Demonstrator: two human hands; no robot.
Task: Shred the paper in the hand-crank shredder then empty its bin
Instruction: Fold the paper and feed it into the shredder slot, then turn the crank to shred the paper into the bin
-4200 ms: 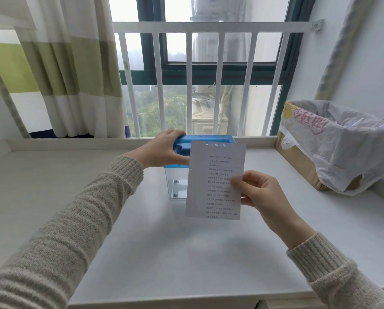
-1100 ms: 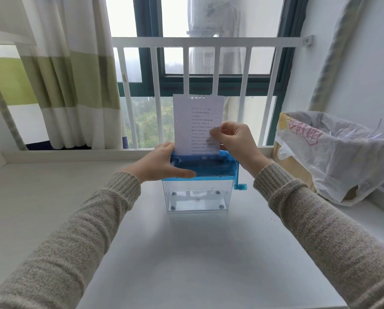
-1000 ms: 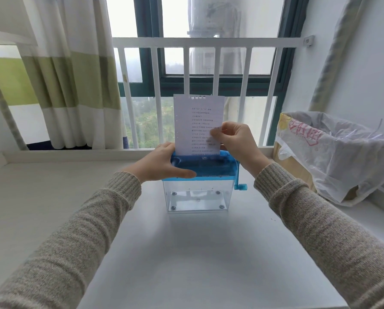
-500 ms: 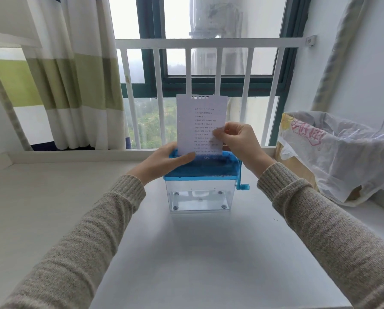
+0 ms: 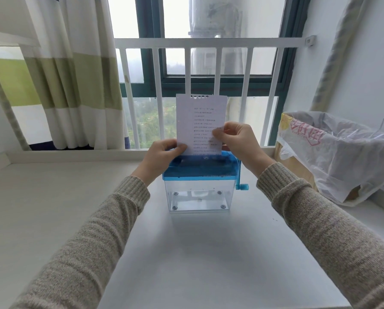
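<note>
paper: your sheet (image 5: 201, 121) stands upright, bottom edge at the slot of the blue shredder top — looks just inserted, hard to tell how deep
left hand: yours (image 5: 162, 156) pinches the sheet's lower left corner
right hand: yours (image 5: 238, 140) pinches the right edge, a bit higher
shredder (image 5: 200, 172): on the white table (image 5: 186, 264), clear bin (image 5: 199, 199) below — no shreds visible
crank (image 5: 241, 182): right side, untouched
bagged box (image 5: 334, 152): well right of the shredder, by the wall
</note>
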